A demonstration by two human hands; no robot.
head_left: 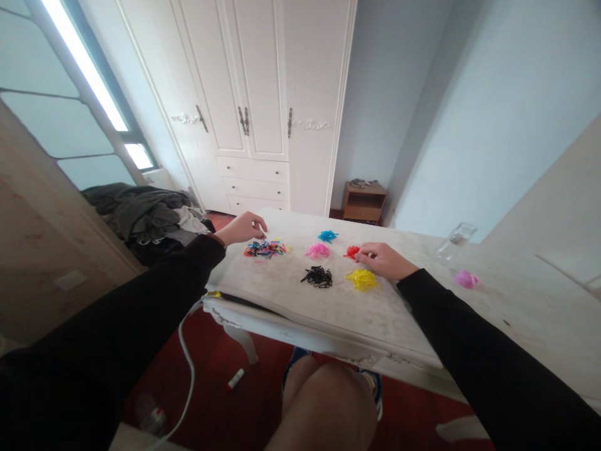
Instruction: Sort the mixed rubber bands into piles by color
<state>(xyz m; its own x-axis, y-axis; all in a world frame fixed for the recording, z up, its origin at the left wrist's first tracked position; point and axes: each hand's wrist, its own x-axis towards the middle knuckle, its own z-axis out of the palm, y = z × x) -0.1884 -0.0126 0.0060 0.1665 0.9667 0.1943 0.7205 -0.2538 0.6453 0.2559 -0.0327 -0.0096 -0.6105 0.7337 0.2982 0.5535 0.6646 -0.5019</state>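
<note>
My left hand [245, 228] hovers at the back edge of a mixed pile of small coloured rubber bands [263, 250], its fingers curled into a pinch. Whatever sits between those fingertips is too small to name. My right hand [381, 259] rests at a small heap of red rubber bands [351, 252], fingers pressed together and partly covering it. Sorted heaps lie between and around the hands: blue rubber bands [327, 236], pink rubber bands [318, 251], black rubber bands [318, 277] and yellow rubber bands [362, 280].
All the heaps lie on a white table [282, 288]. To the right are a clear glass jar [457, 243] lying tilted and a pink-purple bundle [466, 279]. A white cable [188, 357] hangs off the left corner. Dark clothes [150, 216] are piled behind, left.
</note>
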